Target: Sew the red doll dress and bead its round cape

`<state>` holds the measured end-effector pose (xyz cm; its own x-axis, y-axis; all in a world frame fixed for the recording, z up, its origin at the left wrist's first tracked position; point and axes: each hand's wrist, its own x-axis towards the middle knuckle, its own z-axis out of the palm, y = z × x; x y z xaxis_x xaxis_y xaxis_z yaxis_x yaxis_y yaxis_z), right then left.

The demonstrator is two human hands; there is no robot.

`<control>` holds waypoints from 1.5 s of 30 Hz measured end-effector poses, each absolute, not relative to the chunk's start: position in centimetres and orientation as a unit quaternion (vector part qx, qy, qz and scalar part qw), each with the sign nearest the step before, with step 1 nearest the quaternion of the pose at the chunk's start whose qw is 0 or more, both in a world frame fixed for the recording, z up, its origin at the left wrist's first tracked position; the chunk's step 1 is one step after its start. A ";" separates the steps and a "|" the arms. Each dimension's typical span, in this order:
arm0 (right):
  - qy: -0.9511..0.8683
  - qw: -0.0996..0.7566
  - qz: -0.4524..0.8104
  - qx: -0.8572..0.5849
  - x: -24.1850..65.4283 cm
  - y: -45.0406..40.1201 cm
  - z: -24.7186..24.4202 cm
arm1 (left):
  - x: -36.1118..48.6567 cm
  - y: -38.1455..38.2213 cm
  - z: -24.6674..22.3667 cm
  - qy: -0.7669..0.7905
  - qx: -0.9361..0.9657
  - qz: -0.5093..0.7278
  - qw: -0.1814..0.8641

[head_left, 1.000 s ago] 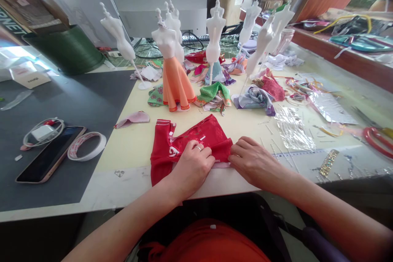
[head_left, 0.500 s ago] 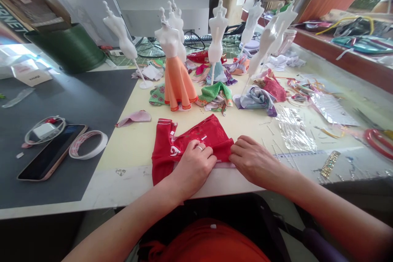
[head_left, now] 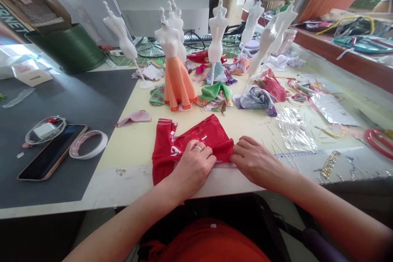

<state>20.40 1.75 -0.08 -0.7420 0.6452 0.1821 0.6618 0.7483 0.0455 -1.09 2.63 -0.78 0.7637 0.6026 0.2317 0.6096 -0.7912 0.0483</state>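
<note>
Barely budged, still pinching the red fabric (head_left: 215, 129) with the right hand (head_left: 253, 159), can't tell if gripping with the curled left hand (head_left: 195, 168), so no visible progress.

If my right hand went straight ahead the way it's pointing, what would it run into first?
The red cloth, which your right hand already seems to touch at its edge. Beyond that, roughly in line, is your left hand, though height is hard to judge.
</note>
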 end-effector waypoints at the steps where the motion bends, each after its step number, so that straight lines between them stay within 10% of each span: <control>1: -0.931 0.079 -0.054 -0.352 20.4 1.7 -0.1 | -1.1 2.6 -0.8 -0.322 -0.939 -0.118 0.015; 45: -0.925 0.079 0.016 -0.371 21.4 0.7 0.2 | -1.2 2.6 -1.6 -0.308 -0.942 -0.126 0.041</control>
